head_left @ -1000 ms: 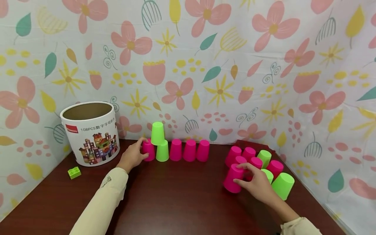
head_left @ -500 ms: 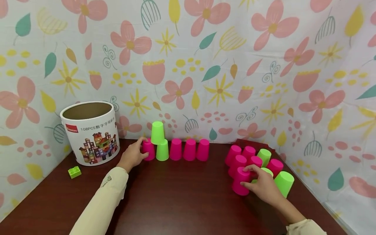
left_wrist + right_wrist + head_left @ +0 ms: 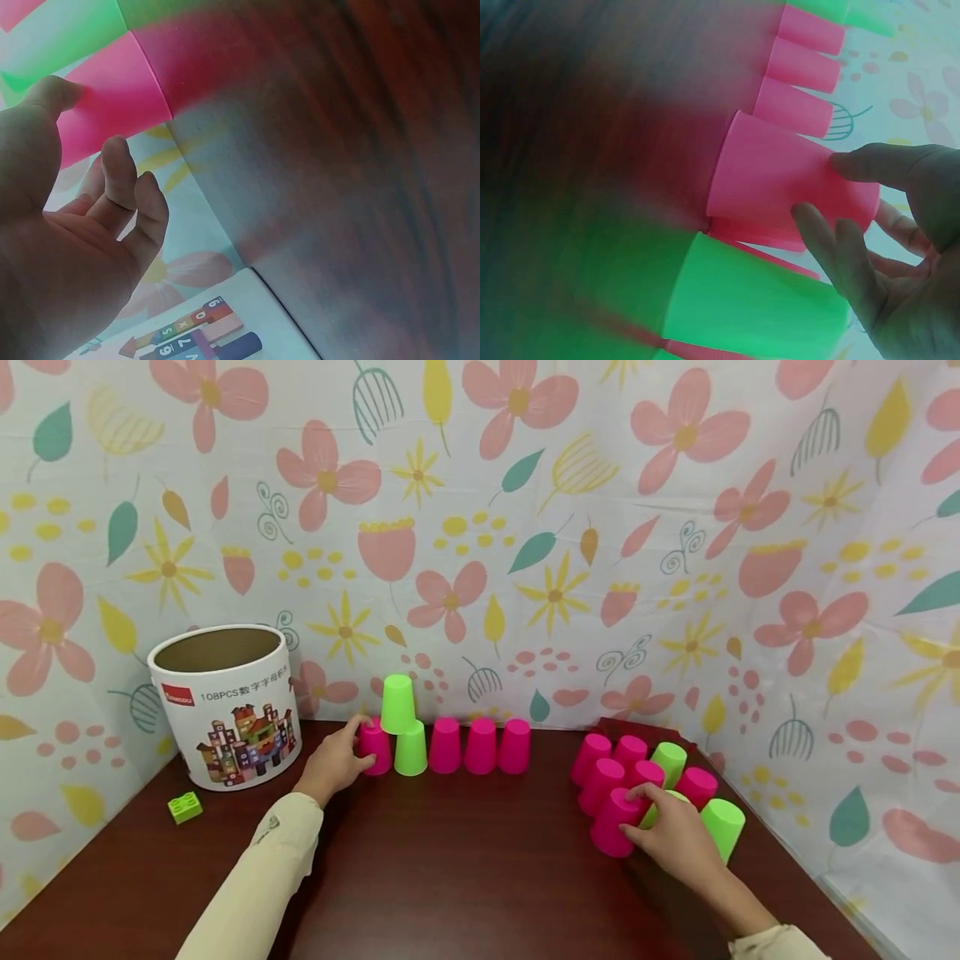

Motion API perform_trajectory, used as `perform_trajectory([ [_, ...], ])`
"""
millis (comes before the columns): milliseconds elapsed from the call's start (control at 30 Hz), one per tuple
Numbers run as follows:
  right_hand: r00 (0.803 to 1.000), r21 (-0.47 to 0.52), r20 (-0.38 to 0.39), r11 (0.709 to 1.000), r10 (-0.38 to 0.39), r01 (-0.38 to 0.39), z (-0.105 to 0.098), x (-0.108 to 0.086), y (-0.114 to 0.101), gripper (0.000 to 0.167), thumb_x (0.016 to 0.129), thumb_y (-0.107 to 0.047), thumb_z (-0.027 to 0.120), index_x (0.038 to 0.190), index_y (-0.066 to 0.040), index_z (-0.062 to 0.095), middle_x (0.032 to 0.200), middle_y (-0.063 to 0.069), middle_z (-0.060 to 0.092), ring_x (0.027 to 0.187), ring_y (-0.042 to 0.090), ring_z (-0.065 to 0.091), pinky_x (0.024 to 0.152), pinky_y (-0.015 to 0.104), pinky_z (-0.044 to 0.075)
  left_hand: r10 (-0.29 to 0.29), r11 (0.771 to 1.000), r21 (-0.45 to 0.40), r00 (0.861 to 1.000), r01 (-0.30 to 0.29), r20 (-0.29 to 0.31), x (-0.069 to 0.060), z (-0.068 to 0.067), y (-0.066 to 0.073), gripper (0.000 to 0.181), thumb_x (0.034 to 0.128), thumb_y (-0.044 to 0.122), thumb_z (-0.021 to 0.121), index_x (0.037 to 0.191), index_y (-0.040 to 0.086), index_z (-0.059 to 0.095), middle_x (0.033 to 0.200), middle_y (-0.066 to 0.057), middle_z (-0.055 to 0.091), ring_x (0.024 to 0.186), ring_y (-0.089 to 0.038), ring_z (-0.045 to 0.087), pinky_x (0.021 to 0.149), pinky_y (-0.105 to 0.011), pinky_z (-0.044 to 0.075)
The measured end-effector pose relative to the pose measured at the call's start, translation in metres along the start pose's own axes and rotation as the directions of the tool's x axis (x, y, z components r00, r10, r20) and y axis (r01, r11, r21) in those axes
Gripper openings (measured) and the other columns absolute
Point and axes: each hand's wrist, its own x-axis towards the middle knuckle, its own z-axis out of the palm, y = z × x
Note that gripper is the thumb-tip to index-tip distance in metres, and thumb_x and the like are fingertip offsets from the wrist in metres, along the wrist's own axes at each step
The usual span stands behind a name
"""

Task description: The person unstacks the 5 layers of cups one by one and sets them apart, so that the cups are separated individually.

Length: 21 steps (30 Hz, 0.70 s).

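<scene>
My left hand (image 3: 333,763) pinches the upper part of a pink cup (image 3: 377,748) at the left end of a back row of upside-down cups. In the left wrist view, its thumb lies on the cup's side. Beside it stands a green cup (image 3: 411,752), and a second green cup (image 3: 397,703) sits above, overlapping both in view. My right hand (image 3: 675,831) holds another pink cup (image 3: 615,825) between thumb and fingers, at the front of the right-hand cluster. A green cup (image 3: 754,300) stands close to that cup in the right wrist view.
Pink cups (image 3: 482,746) continue the back row. On the right are clustered several pink and green cups (image 3: 724,827), with a dark red flat object (image 3: 652,731) behind. A white bucket (image 3: 225,710) and a green toy brick (image 3: 184,807) stand left. A patterned sheet (image 3: 480,552) backs the table (image 3: 450,868).
My right hand has moved right and slightly toward me with its pink cup, then stayed almost still. My left hand has kept its place on the cup. The head view has shifted slightly.
</scene>
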Motion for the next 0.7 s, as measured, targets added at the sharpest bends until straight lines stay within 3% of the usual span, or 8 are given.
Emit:
perform_trajectory([
  [133, 0.995, -0.071, -0.089, 0.997, -0.040, 0.034, -0.007, -0.001, -0.011, 0.043, 0.071, -0.012, 0.087, 0.106, -0.008, 0.063, 0.086, 0.004, 0.063, 0.053, 0.008, 0.052, 0.048, 0.026, 0.042, 0.013, 1.000, -0.012, 1.000, -0.014, -0.019, 0.000, -0.001, 0.000, 0.057, 0.0902, 0.021, 0.074, 0.135, 0.022, 0.039, 0.125, -0.018, 0.063, 0.107, -0.034, 0.062, 0.085, -0.054, 0.051],
  [333, 0.967, -0.096, -0.209, 0.987, -0.145, 0.128, -0.013, -0.001, -0.040, 0.042, 0.071, -0.013, 0.086, 0.106, -0.014, 0.064, 0.103, 0.004, 0.066, 0.062, 0.011, 0.063, 0.046, 0.026, 0.043, 0.020, 1.000, 0.006, 1.000, -0.020, -0.019, -0.001, -0.003, -0.001, 0.056, 0.0903, 0.020, 0.074, 0.134, 0.022, 0.039, 0.123, -0.018, 0.064, 0.105, -0.033, 0.062, 0.079, -0.050, 0.051],
  [500, 0.959, 0.002, -0.182, 0.975, -0.219, 0.223, -0.005, 0.005, -0.073, 0.042, 0.070, -0.011, 0.088, 0.106, -0.012, 0.065, 0.108, 0.002, 0.066, 0.068, 0.012, 0.063, 0.059, 0.029, 0.053, 0.019, 1.000, 0.007, 0.999, -0.018, -0.033, -0.001, -0.003, -0.001, 0.056, 0.0896, 0.020, 0.074, 0.133, 0.023, 0.040, 0.122, -0.017, 0.065, 0.104, -0.032, 0.063, 0.078, -0.050, 0.051],
  [700, 0.965, 0.139, -0.123, 0.959, -0.231, 0.247, 0.017, 0.019, -0.102, 0.039, 0.073, -0.012, 0.087, 0.105, -0.011, 0.065, 0.114, 0.003, 0.067, 0.085, 0.014, 0.064, 0.073, 0.036, 0.056, 0.021, 1.000, 0.004, 0.999, -0.021, -0.029, -0.003, 0.000, -0.004, 0.056, 0.0894, 0.020, 0.075, 0.133, 0.023, 0.040, 0.121, -0.017, 0.065, 0.103, -0.032, 0.063, 0.078, -0.050, 0.051],
])
